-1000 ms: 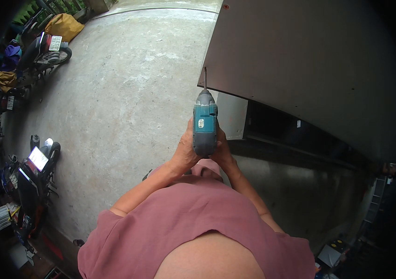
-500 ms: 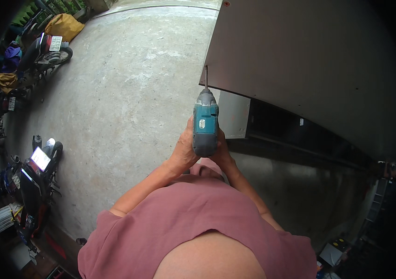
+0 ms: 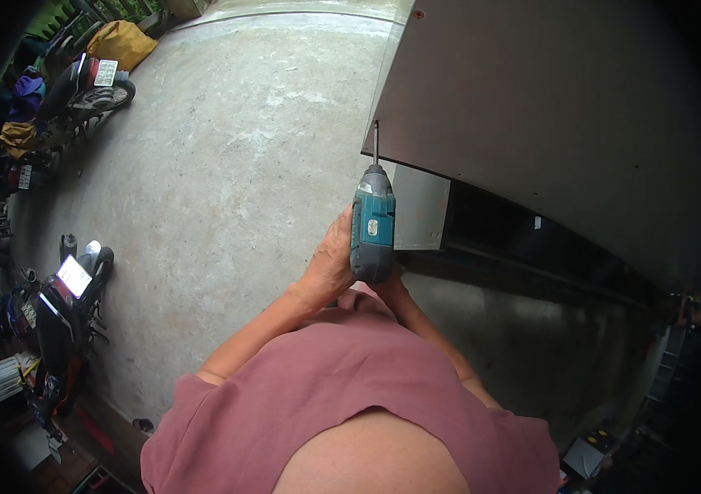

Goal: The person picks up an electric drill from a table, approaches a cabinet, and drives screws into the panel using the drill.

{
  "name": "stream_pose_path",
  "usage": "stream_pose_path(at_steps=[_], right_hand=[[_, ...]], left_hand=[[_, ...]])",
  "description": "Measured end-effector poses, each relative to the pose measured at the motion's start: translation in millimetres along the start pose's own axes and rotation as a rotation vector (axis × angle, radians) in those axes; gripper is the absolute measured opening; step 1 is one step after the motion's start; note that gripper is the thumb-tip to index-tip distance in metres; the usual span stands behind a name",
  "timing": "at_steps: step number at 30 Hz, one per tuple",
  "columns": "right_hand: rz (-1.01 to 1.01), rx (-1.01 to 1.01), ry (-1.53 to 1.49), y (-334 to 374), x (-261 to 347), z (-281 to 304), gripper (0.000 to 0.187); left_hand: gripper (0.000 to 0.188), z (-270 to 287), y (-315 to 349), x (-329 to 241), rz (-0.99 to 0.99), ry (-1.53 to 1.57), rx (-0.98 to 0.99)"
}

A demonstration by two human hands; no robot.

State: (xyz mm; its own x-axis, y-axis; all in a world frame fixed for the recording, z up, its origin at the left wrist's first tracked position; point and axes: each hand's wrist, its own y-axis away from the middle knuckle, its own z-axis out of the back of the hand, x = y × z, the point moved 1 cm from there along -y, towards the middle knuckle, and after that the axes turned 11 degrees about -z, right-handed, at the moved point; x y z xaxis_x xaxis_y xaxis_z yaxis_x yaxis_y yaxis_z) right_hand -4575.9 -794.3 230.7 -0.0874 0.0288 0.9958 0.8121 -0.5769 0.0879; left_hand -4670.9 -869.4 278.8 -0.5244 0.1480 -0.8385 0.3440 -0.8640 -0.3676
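A teal and black cordless impact driver (image 3: 373, 222) points away from me, its long bit reaching the grey panel (image 3: 531, 90) close to the panel's left edge, near its lower corner. Wrapped against the driver's left side is my left hand (image 3: 334, 257), closed on it. My right hand (image 3: 389, 286) is closed around the tool from the right and below; most of it is hidden behind the driver's body. The grip and trigger cannot be seen.
A pale side board (image 3: 421, 207) and a long black edge (image 3: 498, 222) lie under the panel. Parked motorbikes (image 3: 70, 305) line the left side of the concrete floor (image 3: 202, 165). A yellow bag (image 3: 122, 45) is at the far left; a ladder (image 3: 665, 362) stands at right.
The scene has shifted slightly to the right in view. The driver has tilted a little, its bit still at the panel edge, and less of my right hand shows.
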Motion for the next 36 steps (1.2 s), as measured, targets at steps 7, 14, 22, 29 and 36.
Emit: stream_pose_path(at_steps=[7,14,22,29,36], right_hand=[[0.061,-0.031,-0.003,3.0,-13.6,-6.2,0.03],[0.003,-0.014,-0.038,5.5,-24.2,-7.4,0.029],[-0.053,0.143,0.065,-16.8,-0.5,6.2,0.067],[-0.225,0.208,0.194,-23.6,12.8,12.1,0.087],[-0.292,0.161,0.595,-20.4,61.5,10.1,0.074]], left_hand=[[0.07,4.0,-6.7,-0.7,-0.073,-0.129,0.002],[0.069,4.5,-7.1,0.1,-0.057,-0.141,0.019],[0.071,0.6,12.5,35.5,0.372,0.448,0.014],[0.072,12.9,10.4,16.9,0.4,0.491,0.028],[0.061,-5.8,33.6,37.3,0.357,0.783,-0.193]])
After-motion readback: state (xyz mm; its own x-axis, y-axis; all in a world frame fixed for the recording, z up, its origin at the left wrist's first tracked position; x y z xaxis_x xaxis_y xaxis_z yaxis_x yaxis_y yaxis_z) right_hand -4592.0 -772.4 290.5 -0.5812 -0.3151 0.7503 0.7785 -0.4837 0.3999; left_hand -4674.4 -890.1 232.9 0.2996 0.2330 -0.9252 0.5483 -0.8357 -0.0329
